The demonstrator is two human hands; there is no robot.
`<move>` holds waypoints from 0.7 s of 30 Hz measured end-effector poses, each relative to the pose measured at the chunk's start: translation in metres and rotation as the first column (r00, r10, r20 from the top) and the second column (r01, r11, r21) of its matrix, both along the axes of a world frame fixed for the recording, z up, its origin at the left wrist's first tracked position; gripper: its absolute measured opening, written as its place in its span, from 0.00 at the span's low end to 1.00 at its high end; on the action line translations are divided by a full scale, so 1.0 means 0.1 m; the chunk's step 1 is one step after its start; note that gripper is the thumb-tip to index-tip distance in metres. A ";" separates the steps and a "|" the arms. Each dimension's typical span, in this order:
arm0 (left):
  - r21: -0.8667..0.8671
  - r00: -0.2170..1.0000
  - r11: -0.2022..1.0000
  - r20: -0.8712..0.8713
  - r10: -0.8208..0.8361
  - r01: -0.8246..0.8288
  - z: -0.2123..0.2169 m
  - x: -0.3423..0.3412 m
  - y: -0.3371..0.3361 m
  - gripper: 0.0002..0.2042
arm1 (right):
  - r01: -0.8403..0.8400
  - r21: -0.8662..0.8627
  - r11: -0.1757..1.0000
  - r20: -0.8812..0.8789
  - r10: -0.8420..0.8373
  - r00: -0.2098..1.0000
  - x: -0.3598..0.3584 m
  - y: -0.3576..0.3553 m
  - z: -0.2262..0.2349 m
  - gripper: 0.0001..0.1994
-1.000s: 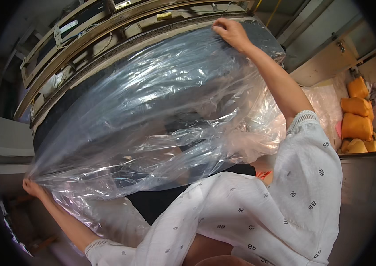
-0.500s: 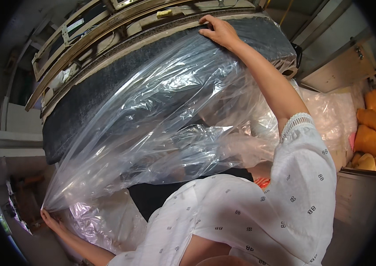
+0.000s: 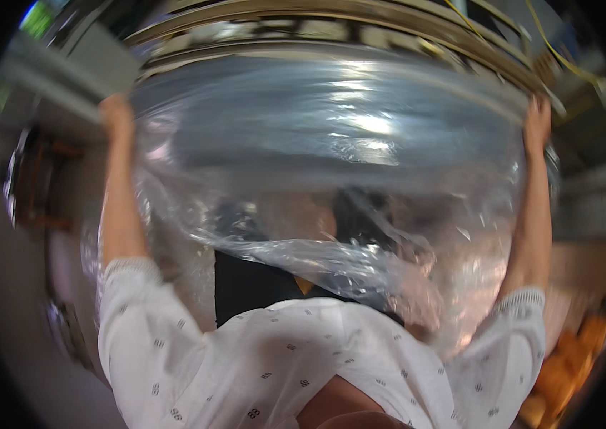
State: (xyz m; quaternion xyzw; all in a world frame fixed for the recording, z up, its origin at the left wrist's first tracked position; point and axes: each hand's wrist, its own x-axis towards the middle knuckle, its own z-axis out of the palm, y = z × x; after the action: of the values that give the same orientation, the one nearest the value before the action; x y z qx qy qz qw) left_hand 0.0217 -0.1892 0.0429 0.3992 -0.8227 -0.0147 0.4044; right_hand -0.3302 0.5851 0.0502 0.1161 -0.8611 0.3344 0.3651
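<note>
A clear plastic sheet stretches wide between my two hands, over a dark-covered bench surface that shows through it. My left hand is closed on the sheet's left side, somewhat smeared by motion. At the far right end, my right hand forms a fist around the other side of the plastic. Both arms reach forward, well apart. The sheet's crumpled near part hangs toward my body, over my lap and black clothing.
A wooden frame runs along the bench's far edge. Yellow cord hangs at the far right. Orange bundles lie at the lower right. On the left stands a dark brown piece of furniture.
My left hand has risen from the lower left to the bench's left end. My right hand has swung right, now gripping the plastic. The sheet is spread wider and the view has turned.
</note>
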 end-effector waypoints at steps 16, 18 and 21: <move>0.287 0.906 0.903 -0.374 -0.200 0.318 -0.27 -1.43 0.06 0.13 | 0.102 0.075 0.992 0.143 -0.112 0.983 -0.40 0.66 -0.54 0.16; 0.289 0.907 0.903 -0.370 -0.202 0.319 -0.31 -1.42 0.07 0.14 | 0.113 0.039 0.993 0.222 -0.119 0.968 -0.39 0.56 -0.48 0.18; 0.066 0.895 0.982 -0.426 -0.130 0.174 -0.38 -1.43 0.02 0.14 | 0.318 0.183 0.930 0.079 -0.336 0.938 -0.39 0.54 -0.49 0.21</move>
State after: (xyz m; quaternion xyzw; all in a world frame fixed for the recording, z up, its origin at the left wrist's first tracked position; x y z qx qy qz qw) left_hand -0.1213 -0.1870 0.0045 0.3411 -0.7433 -0.1740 0.5485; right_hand -0.3693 0.6393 0.0010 -0.0174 -0.9119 0.2011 0.3573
